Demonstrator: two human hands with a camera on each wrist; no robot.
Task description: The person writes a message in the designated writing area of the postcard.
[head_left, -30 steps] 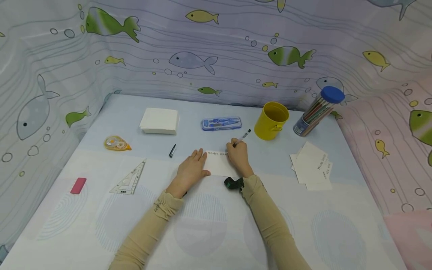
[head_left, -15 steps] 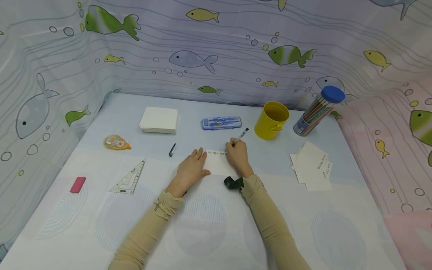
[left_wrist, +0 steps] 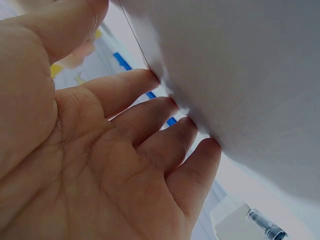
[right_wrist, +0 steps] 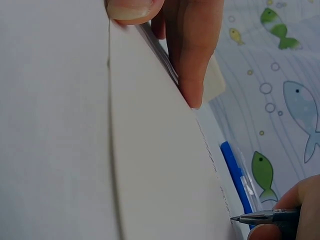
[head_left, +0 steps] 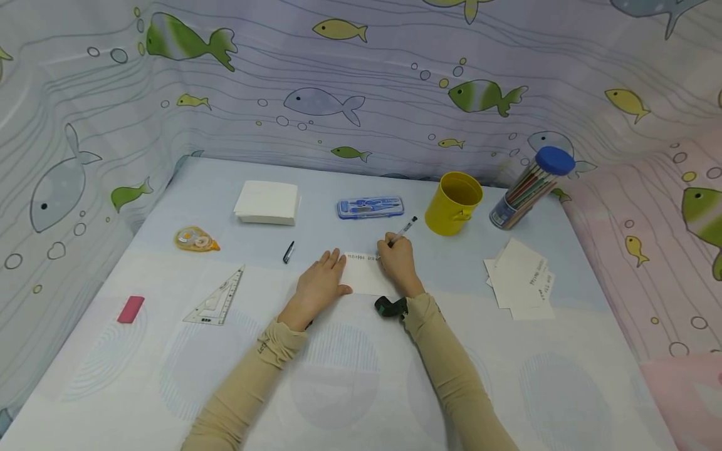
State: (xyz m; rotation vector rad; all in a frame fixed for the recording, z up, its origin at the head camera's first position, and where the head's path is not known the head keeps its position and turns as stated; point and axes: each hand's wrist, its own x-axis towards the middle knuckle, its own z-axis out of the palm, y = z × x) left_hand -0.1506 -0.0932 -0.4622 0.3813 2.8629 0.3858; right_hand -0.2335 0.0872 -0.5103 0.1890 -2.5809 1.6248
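A small white card (head_left: pixel 363 275) lies on the table with a line of handwriting along its far edge. My left hand (head_left: pixel 321 282) rests at the card's left side, palm down, its fingertips and thumb touching it. My right hand (head_left: pixel 398 260) pinches a pen (head_left: pixel 405 229), its clear barrel slanting up and away. In the right wrist view the pen's tip (right_wrist: pixel 239 218) meets the card at the end of the written line. A black pen cap (head_left: pixel 288 252) lies left of the card, beyond the left hand.
Behind are a stack of white cards (head_left: pixel 267 202), a blue pencil case (head_left: pixel 370 207), a yellow mug (head_left: pixel 453 203) and a blue-lidded tube of pencils (head_left: pixel 531 186). Written cards (head_left: pixel 520 282) lie right. At left are a correction tape (head_left: pixel 195 239), a set square (head_left: pixel 217 297) and a red eraser (head_left: pixel 131 309).
The pen's upper end tilts slightly back and forth while the right hand makes small movements at the card's far edge. The left hand stays in place; the head view shifts slightly.
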